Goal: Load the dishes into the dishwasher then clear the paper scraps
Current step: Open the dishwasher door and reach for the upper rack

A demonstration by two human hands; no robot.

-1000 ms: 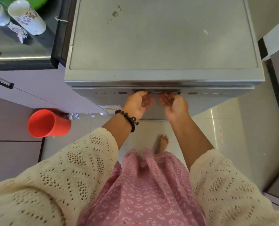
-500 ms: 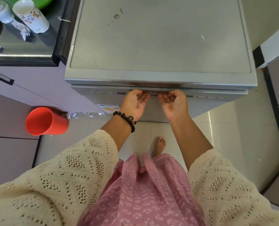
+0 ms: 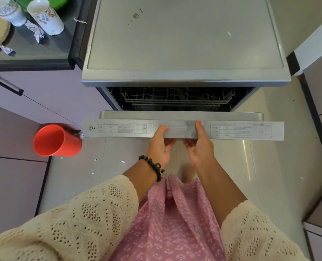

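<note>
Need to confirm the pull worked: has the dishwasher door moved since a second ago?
Yes. The dishwasher door has swung out and down from the fixed dishwasher top, exposing the rack. The left hand and right hand grip its top edge.

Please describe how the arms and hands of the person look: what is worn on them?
Both arms wear wide cream sleeves of open knit with a zigzag hole pattern, pushed up so that the forearms are bare. The left hand has a bracelet of black beads at the wrist. The right hand wears no bracelet; its thumbnail is painted orange.
</note>
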